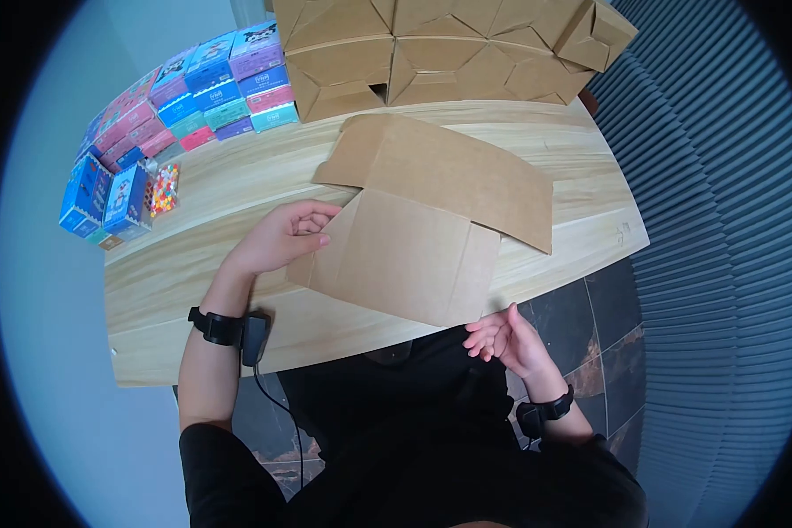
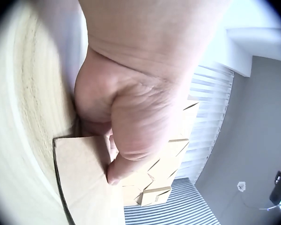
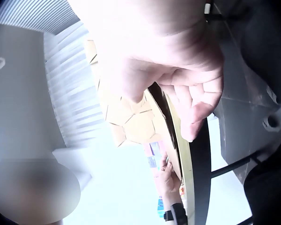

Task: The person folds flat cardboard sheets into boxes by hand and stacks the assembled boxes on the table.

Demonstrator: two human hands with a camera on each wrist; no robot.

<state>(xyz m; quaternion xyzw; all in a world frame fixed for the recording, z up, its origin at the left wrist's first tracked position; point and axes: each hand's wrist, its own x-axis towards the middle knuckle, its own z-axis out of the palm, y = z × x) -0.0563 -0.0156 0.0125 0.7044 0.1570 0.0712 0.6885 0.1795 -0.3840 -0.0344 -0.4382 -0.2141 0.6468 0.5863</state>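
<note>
An unfolded cardboard box [image 1: 414, 246] lies on the wooden table with its creased flaps spread. At its left edge my left hand [image 1: 277, 238] pinches the board, thumb on top and the other fingers bent behind the edge. The left wrist view shows that thumb [image 2: 119, 171] on the face of the cardboard [image 2: 84, 173]. My right hand [image 1: 510, 343] is just off the table's front edge, near the box's front right corner. Its fingers are loosely bent, the thumb points up, and nothing is in it. From the right wrist, the palm and fingers [image 3: 192, 93] show beside the table edge.
Stacks of small colourful boxes [image 1: 211, 79] stand at the back left. A bag of multicoloured bits [image 1: 164, 189] lies beside two blue boxes [image 1: 106, 198]. Folded cardboard boxes [image 1: 440, 66] are piled along the back edge. A ribbed grey surface [image 1: 713, 220] borders the right side.
</note>
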